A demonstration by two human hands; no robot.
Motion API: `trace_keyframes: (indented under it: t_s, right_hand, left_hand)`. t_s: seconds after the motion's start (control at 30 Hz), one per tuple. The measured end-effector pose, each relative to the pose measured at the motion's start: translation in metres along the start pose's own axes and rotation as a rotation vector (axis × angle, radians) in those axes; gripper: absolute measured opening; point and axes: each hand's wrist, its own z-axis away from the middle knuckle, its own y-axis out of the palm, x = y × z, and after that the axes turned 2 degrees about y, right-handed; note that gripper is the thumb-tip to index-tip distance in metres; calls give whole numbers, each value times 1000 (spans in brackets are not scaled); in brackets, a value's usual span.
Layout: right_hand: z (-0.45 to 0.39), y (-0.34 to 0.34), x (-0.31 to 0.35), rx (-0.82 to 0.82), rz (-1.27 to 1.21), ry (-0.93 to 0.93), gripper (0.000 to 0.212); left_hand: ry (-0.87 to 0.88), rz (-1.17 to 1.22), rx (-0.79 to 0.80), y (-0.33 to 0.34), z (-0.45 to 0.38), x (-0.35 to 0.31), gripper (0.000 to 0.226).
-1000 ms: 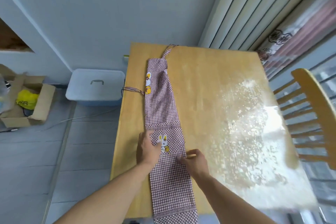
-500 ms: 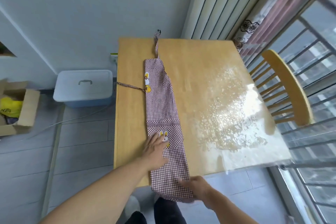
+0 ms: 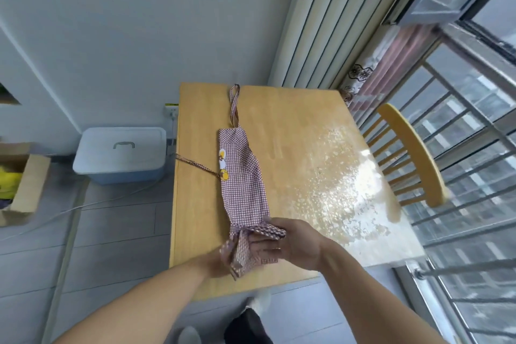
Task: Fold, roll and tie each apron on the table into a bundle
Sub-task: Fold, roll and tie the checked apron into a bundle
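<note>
head view: both hands' fingers (image 3: 262, 241) curl round the apron (image 3: 243, 184).

- The left hand (image 3: 216, 258) is mostly hidden behind the bunched near end of the apron (image 3: 243, 184); its grip cannot be read.
- The cardboard box (image 3: 25, 190) is cut off at the left edge.
- The chair (image 3: 413, 156) is motion-blurred.

The apron (image 3: 243, 176) I hold has tiny red-brown and white checks, with little yellow and white pictures on it. My bench (image 3: 195, 204) is light yellow wood. The chair (image 3: 413, 159) is yellow wood too. The box (image 3: 120, 153) on the gray floor (image 3: 111, 232) is pale blue.
</note>
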Motion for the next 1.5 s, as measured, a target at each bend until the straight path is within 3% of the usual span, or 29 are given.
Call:
trace_keyframes:
  t_s: [0.07,0.23,0.33,0.43,0.5,0.63,0.73,0.83,0.93,1.0,1.07,1.2,1.3,1.4,1.5]
  right_hand:
    - [-9,6,16,-30,-39,-19,40]
    - [-41,4,53,-110,-212,-25,31]
    - [-75,-9,78,-127,-253,4,27]
    - [-113,-26,100,-135,-246,12,25]
    - [-133,-35,115,-102,-240,43,24]
    - [-172,-58,148,-9,-245,86,22]
    - [-207,-73,172,-44,-249,106,24]
    - [-233,-87,187,-82,-245,94,37]
    - [-251,-95,192,-230,-95,-41,55]
    - [-256,-97,183,-437,195,-161,60]
    - [-256,-103,160,-546,475,-180,56]
    - [-256,-120,114,-629,705,-18,46]
    - [-254,-121,102,-657,783,-2,37]
    - [-247,-118,102,-686,822,-87,38]
    - [-236,-115,91,-680,1176,-362,25]
  left_hand:
    - [-105,161,69,-3,6,9,42]
    - [-200,572,-46,-12,-3,20,88]
    - [-225,890,-202,-31,-19,20,72]
    - [-291,1256,-496,-65,-47,35,89]
    - [-247,1348,-523,-86,-60,39,85]
    - [-297,1043,-605,-116,-93,33,49]
    - [-306,872,-712,-134,-129,43,22]
    - [-328,755,-788,-151,-154,47,9]
    - [-342,536,-832,-167,-168,44,11]
    - [-388,496,-824,-175,-177,47,13]
    - [-446,481,-805,-178,-183,51,14]
    - [-461,476,-754,-183,-191,50,16]
    - [-471,477,-718,-188,-191,52,21]
    - [-423,521,-751,-191,-188,47,49]
    - [-400,386,-893,-181,-180,50,52]
